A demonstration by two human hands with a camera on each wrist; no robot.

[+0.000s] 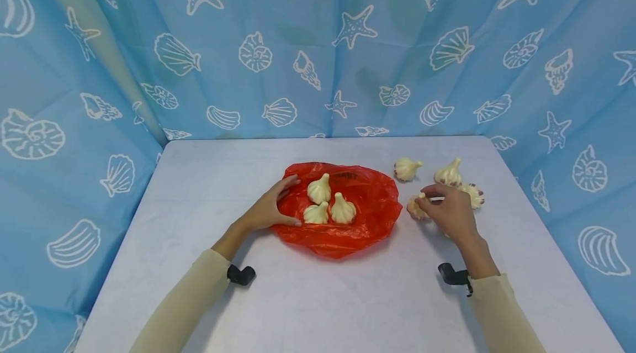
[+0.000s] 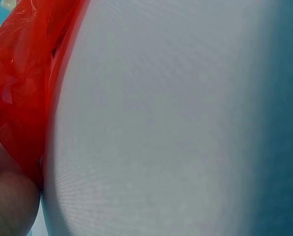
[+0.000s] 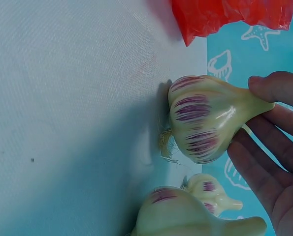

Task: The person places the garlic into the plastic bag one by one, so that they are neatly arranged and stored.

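Observation:
A red plastic bag (image 1: 370, 206) lies spread on the table with its mouth open, and three pale garlic bulbs (image 1: 319, 189) sit inside it. At the bag's left edge, my left hand (image 1: 265, 210) rests against the plastic, thumb and fingers wide apart. To the right of the bag, my right hand (image 1: 454, 214) pinches a garlic bulb (image 3: 198, 118) by its stem between thumb and fingers. Purple streaks mark that bulb, and its stringy roots point toward the table. In the left wrist view, only part of the palm (image 2: 13, 199) shows beside the bag.
More garlic bulbs lie around my right hand: one (image 1: 407, 169) near the bag's upper right, another (image 1: 449, 174) beyond the hand, and one (image 1: 473, 195) to its right. Beneath everything is a white-covered table (image 1: 343, 303). A blue shell-print curtain (image 1: 308, 99) stands behind it.

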